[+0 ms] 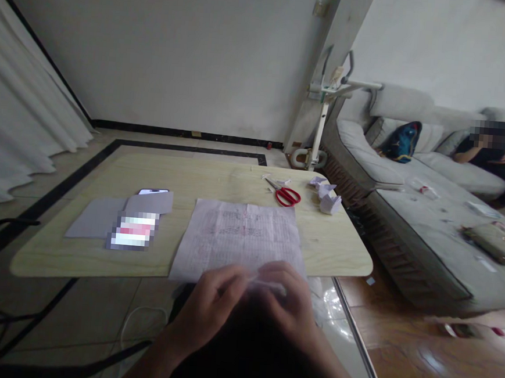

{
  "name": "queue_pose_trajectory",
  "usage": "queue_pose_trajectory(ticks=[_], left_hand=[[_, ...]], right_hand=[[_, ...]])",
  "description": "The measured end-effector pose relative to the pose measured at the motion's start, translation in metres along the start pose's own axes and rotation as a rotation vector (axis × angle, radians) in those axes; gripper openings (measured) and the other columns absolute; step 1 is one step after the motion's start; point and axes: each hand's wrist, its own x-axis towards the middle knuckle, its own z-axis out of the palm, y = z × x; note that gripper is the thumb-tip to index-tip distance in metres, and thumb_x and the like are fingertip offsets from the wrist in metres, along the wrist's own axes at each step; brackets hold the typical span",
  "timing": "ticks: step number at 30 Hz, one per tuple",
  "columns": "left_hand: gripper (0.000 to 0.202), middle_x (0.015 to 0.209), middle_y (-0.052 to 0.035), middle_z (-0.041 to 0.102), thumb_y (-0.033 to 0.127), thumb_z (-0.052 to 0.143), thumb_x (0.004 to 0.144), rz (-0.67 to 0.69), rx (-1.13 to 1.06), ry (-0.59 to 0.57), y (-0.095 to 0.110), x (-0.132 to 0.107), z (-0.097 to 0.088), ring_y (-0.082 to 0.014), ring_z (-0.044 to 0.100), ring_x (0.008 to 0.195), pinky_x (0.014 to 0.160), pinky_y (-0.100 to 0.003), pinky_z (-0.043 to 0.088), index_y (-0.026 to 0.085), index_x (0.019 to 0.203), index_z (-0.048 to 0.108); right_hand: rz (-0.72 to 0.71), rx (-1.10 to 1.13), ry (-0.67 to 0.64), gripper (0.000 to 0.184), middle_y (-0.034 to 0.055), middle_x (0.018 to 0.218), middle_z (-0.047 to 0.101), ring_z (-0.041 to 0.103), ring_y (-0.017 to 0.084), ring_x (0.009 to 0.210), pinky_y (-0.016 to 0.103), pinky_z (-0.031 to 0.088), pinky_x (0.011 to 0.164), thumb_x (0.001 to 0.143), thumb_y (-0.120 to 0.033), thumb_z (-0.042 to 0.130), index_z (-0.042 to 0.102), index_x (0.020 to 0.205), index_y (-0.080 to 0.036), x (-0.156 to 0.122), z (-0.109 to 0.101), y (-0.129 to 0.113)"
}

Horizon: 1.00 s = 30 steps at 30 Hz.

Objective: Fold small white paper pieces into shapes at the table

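Close to my body, just past the table's near edge, both hands come together over a small piece of folded white paper (271, 285). My left hand (220, 294) pinches its left end between thumb and fingers. The fingers of my right hand (285, 293) curl round the other end and partly hide it. Beneath and beyond my hands a large creased sheet of printed paper (240, 234) lies flat, its near edge reaching the table edge. Past that sheet, red-handled scissors (284, 194) rest with their blades pointing up and left.
On the wooden table (105, 177), several folded paper shapes (328, 198) stand at the far right. A lit phone (133, 230) and plain paper sheets (97, 217) lie at the left. A grey sofa (433, 226), with a person (495, 155) on it, fills the right side.
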Motion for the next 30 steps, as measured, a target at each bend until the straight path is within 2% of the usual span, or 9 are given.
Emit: queue_pose_trajectory(ticks=[3,8,10,14,17,22,26,30], left_hand=[[0.017,0.082,0.0001,0.069,0.029,0.053,0.09,0.014,0.009,0.004,0.0,0.0,0.002,-0.014,0.064,0.073,0.067,-0.023,0.05,0.021,0.097,0.066],[0.013,0.079,-0.0003,0.069,0.027,0.055,0.089,0.081,0.099,0.061,-0.002,0.001,0.005,-0.0141,0.065,0.072,0.066,-0.023,0.051,0.021,0.09,0.066],[0.013,0.08,-0.0008,0.07,0.025,0.054,0.09,0.15,0.156,0.092,-0.005,0.001,0.004,-0.0142,0.065,0.073,0.065,-0.023,0.051,0.021,0.089,0.066],[0.014,0.086,-0.0018,0.073,0.021,0.054,0.089,0.278,0.302,0.162,-0.014,-0.003,0.002,-0.0156,0.067,0.076,0.07,-0.026,0.052,0.022,0.096,0.066],[0.015,0.084,-0.002,0.074,0.021,0.054,0.089,0.306,0.382,0.19,-0.019,-0.007,0.002,-0.0172,0.068,0.076,0.073,-0.028,0.052,0.024,0.097,0.066],[0.013,0.083,-0.0032,0.073,0.023,0.053,0.088,0.276,0.364,0.154,-0.018,-0.009,0.003,-0.0171,0.068,0.075,0.069,-0.027,0.053,0.022,0.093,0.065],[0.022,0.09,-0.0021,0.073,0.013,0.056,0.083,0.363,0.345,0.14,-0.015,-0.005,0.0,-0.0169,0.068,0.08,0.072,-0.027,0.053,0.024,0.101,0.063],[0.028,0.088,-0.001,0.072,0.004,0.053,0.081,0.446,0.304,0.145,-0.014,-0.003,-0.003,-0.0157,0.068,0.081,0.073,-0.026,0.053,0.024,0.098,0.063]], right_hand=[[0.092,0.062,0.07,0.008,0.0044,0.082,0.063,0.06,0.018,0.077,0.031,0.05,0.069,0.086,-0.024,0.058,0.064,0.086,-0.019,0.002,0.001,-0.003],[0.151,0.098,0.103,0.006,0.0025,0.077,0.063,0.059,0.017,0.072,0.029,0.049,0.065,0.086,-0.024,0.059,0.063,0.084,-0.019,0.0,0.004,-0.005],[0.093,0.077,0.119,0.004,0.003,0.081,0.063,0.06,0.017,0.075,0.03,0.05,0.067,0.085,-0.019,0.059,0.062,0.087,-0.02,-0.001,0.004,-0.005],[-0.07,0.003,0.166,0.016,0.0047,0.086,0.064,0.06,0.019,0.079,0.031,0.05,0.067,0.081,-0.012,0.062,0.062,0.094,-0.021,-0.003,0.002,-0.006],[-0.094,-0.01,0.179,0.011,0.0044,0.082,0.064,0.061,0.018,0.076,0.031,0.051,0.065,0.08,-0.012,0.062,0.062,0.088,-0.021,-0.001,0.001,-0.01],[-0.079,0.024,0.179,0.005,0.0031,0.074,0.063,0.061,0.017,0.068,0.03,0.052,0.061,0.083,-0.016,0.06,0.062,0.082,-0.02,0.001,0.0,-0.015],[-0.162,0.013,0.162,0.017,0.0041,0.079,0.064,0.062,0.017,0.072,0.03,0.052,0.062,0.082,-0.008,0.057,0.065,0.091,-0.021,-0.002,-0.002,-0.013],[-0.195,-0.013,0.155,0.025,0.0047,0.083,0.063,0.062,0.017,0.073,0.028,0.051,0.061,0.081,-0.003,0.054,0.065,0.094,-0.021,-0.003,-0.003,-0.011]])
